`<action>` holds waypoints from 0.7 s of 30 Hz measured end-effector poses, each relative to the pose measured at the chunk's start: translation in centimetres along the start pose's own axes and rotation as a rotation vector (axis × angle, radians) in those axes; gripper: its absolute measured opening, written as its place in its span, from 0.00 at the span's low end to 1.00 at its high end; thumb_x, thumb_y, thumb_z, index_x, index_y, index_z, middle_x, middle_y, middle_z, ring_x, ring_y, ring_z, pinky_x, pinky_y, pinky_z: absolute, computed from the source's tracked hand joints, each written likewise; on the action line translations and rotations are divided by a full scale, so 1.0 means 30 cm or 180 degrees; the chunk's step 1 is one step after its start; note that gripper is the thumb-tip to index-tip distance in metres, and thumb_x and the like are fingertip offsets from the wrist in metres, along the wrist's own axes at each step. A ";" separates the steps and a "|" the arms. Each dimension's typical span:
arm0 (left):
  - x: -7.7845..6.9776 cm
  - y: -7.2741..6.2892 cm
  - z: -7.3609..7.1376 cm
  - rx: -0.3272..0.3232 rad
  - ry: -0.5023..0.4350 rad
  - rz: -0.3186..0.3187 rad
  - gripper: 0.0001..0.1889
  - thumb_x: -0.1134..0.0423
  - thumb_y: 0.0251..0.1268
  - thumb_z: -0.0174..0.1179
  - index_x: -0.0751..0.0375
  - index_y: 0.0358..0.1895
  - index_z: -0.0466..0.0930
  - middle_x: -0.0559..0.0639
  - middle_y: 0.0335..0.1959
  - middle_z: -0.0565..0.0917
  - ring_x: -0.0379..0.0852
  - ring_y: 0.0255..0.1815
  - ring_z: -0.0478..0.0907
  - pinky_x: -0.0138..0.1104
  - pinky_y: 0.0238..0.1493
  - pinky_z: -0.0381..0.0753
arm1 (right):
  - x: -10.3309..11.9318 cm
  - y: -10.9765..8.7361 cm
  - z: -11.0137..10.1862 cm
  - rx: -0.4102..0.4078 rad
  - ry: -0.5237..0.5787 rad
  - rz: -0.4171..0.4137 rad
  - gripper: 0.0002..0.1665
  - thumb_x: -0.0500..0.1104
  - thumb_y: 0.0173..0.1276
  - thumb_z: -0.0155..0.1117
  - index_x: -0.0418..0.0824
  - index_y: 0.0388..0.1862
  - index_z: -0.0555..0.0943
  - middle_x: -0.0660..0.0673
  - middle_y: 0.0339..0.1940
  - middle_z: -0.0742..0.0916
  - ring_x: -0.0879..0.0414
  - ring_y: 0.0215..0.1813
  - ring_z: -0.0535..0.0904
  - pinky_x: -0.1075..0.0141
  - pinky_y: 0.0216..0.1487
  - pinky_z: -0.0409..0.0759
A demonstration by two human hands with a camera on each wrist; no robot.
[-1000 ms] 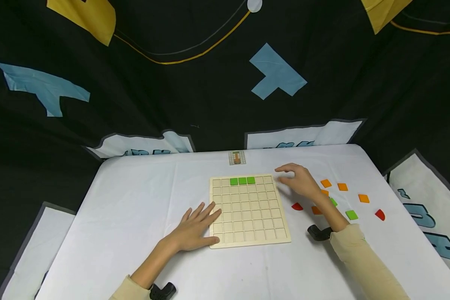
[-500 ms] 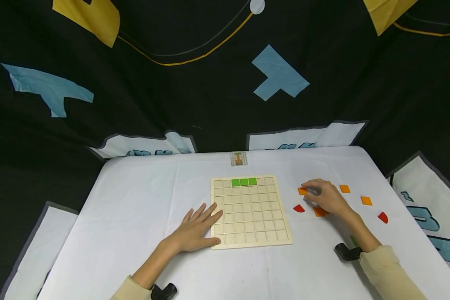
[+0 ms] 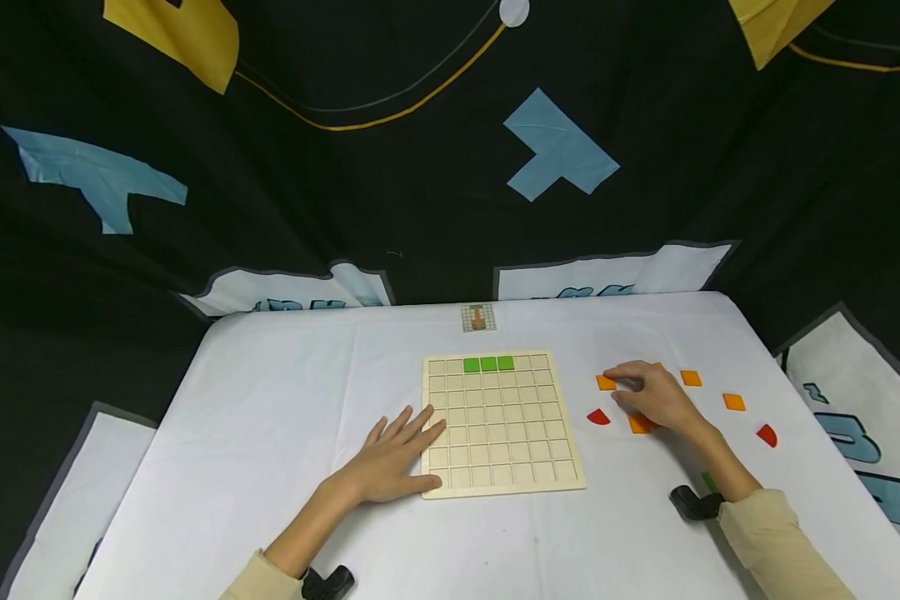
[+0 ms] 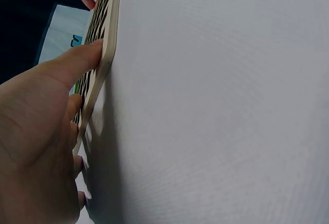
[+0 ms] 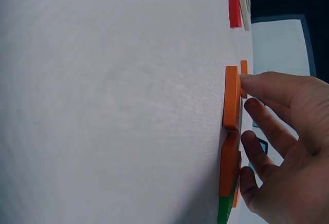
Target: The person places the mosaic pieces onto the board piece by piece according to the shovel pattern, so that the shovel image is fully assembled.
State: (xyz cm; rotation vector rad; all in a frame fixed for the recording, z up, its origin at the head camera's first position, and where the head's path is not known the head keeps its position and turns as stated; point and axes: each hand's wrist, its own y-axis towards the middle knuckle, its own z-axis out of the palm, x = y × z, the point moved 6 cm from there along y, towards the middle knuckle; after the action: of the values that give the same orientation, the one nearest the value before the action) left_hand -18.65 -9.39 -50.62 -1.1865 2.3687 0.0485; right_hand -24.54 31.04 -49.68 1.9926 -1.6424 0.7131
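Observation:
My left hand [image 3: 390, 458] lies with fingers spread on the left edge of a wooden grid board [image 3: 562, 477]; its thumb presses the near corner, as the left wrist view shows. Three green square tiles [image 3: 488, 364] sit side by side in the board's far row. To the right of the board, my right hand [image 3: 656, 396] is low over loose pieces, thumb and fingers bent and parted. Its index fingertip is right at the corner of an orange tile [image 3: 603, 382]. In the right wrist view, another orange tile [image 5: 231, 100] stands close beside the thumb.
Red quarter-round pieces [image 3: 598, 417] [image 3: 767, 435], more orange tiles [image 3: 691, 378] and a green tile [image 3: 709, 482] lie around the right hand, some partly hidden by it. A small picture card [image 3: 478, 317] lies behind the board, near the table's far edge.
My right hand has moved right and nearer, from beside the board's far right corner to the loose pieces, and has barely moved since half a second ago. My left hand stays put.

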 end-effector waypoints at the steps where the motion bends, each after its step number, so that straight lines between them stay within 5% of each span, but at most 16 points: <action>1: -0.001 0.000 -0.001 0.0000 0.0004 -0.0001 0.42 0.36 0.68 0.56 0.50 0.80 0.56 0.54 0.81 0.48 0.61 0.80 0.38 0.63 0.72 0.36 | 0.001 0.001 0.001 -0.0004 -0.0017 0.0006 0.20 0.32 0.65 0.69 0.32 0.57 0.83 0.33 0.57 0.83 0.35 0.63 0.73 0.39 0.64 0.68; 21: -0.006 -0.005 -0.005 -0.0023 0.0004 0.0026 0.42 0.37 0.68 0.57 0.51 0.80 0.56 0.55 0.81 0.48 0.62 0.80 0.39 0.64 0.72 0.37 | 0.014 0.010 0.013 0.0056 -0.0124 0.0073 0.18 0.34 0.63 0.68 0.32 0.53 0.84 0.33 0.55 0.84 0.34 0.62 0.73 0.39 0.64 0.67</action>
State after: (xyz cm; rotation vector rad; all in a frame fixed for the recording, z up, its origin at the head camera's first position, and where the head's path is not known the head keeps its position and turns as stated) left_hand -18.51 -9.38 -50.39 -1.1807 2.3763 0.0591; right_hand -24.75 30.44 -49.70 2.0149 -1.6895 0.7033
